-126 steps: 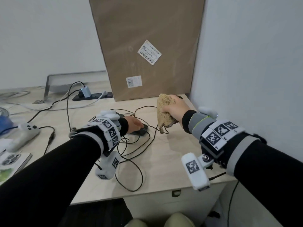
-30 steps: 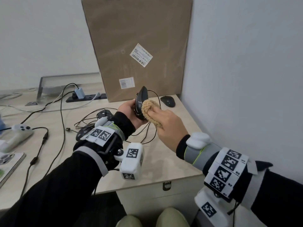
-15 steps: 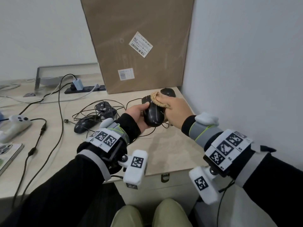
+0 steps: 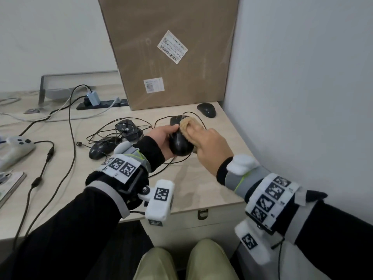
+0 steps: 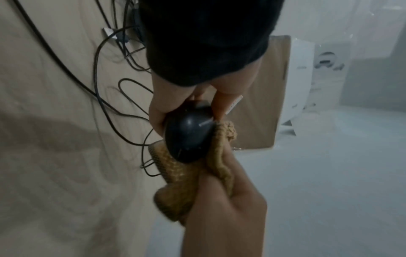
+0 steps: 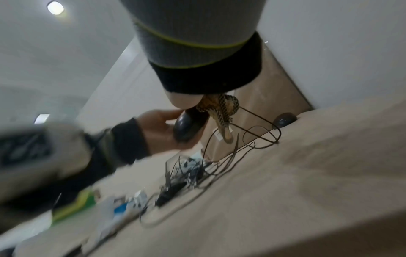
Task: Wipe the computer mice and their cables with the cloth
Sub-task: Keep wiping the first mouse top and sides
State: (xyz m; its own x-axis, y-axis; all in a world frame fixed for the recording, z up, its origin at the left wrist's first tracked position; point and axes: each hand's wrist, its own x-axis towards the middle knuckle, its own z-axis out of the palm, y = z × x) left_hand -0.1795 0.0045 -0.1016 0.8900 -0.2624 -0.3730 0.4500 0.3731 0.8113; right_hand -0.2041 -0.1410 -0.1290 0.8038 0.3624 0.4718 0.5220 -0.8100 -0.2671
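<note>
Black mouse [image 4: 178, 143], lifted above the desk [image 4: 201, 178], long axis pointing away from the person; left hand [image 4: 161, 136] gripping its left flank; right hand [image 4: 210, 146] pressing tan cloth [image 4: 186, 126] along its right flank.

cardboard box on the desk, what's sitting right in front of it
A lone black mouse lies before the cardboard box near the wall, and a black power strip sits by its left corner. Whatever stands behind the box is hidden.
</note>
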